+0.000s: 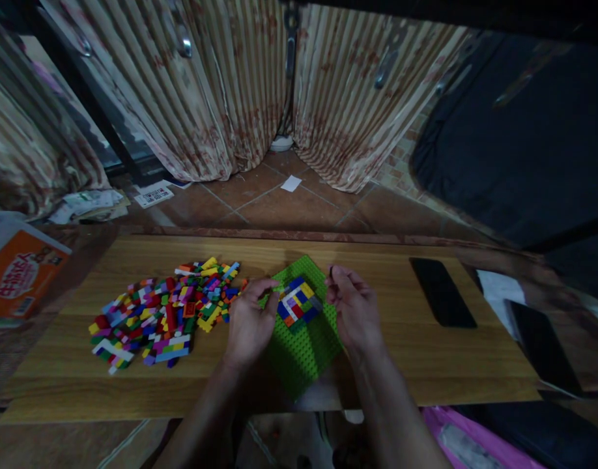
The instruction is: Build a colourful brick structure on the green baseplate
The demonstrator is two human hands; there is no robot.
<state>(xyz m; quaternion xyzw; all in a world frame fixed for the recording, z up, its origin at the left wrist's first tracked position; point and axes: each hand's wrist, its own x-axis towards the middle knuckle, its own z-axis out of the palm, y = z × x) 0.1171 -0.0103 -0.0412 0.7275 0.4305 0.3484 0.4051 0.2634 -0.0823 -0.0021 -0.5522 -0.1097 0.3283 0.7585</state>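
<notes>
A green studded baseplate (301, 355) lies turned at an angle on the wooden table. On it sits a squarish build of toy bricks (299, 303) in blue, yellow, white, red, orange and purple. My left hand (250, 322) is at the plate's left edge, thumb and index finger curled close together; what lies between the tips is too small to make out. Over the plate's right edge, my right hand (356, 312) has its fingers closed. A small dark piece (331, 268) shows at its fingertips, its kind unclear.
Left of the plate spreads a heap of loose bricks (167, 312). A black phone-like slab (442, 292) lies on the table's right. Beyond the right end are white paper (499, 286) and another dark slab (543, 345). An orange-and-white container (23, 273) stands at far left.
</notes>
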